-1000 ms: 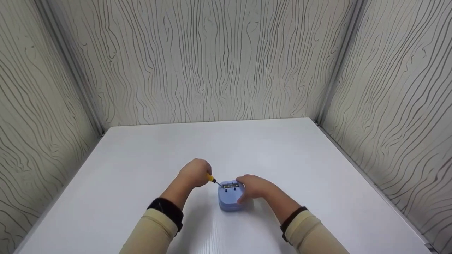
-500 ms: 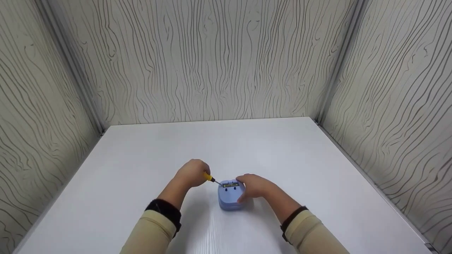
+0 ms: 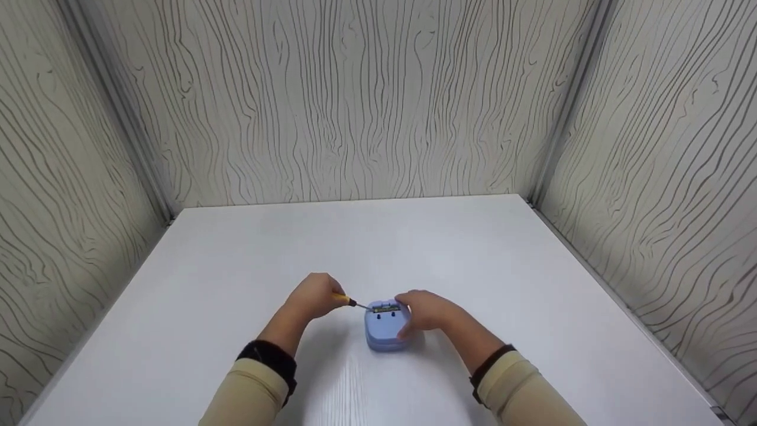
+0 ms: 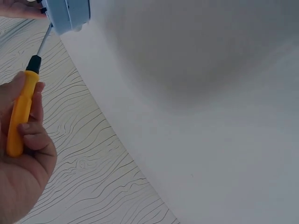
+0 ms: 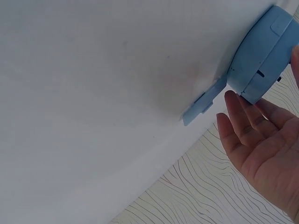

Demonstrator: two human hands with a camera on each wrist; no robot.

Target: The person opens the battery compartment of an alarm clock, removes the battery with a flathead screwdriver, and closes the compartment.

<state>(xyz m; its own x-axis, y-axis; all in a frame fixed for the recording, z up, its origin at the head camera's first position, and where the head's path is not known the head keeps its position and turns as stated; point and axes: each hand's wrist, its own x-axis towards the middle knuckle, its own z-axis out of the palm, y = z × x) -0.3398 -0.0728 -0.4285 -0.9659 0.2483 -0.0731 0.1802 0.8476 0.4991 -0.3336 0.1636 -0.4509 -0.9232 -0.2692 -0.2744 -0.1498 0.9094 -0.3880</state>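
Note:
A light blue rounded device (image 3: 385, 329) rests on the table, with two small black knobs on its upper face. Along the far edge of that face is an uncovered slot, where a dark and yellowish battery (image 3: 387, 309) seems to lie. My left hand (image 3: 312, 296) grips a yellow-handled screwdriver (image 4: 22, 109), fingers and thumb wrapped about the handle. Its metal tip meets the slot's left end. From the right, my right hand (image 3: 430, 310) holds the device between thumb on the near side and fingers on the far side. The tip's exact contact is too small to tell.
In the right wrist view a flat light blue piece (image 5: 205, 100), like a cover, lies on the white table (image 3: 266, 236) close to the device; the head view hides it. Wood-patterned panels (image 3: 355, 100) rise behind and at both sides.
My left hand has shifted left and toward me, tipping the screwdriver's handle lower while its tip stays at the slot. My right hand and the device look nearly unmoved.

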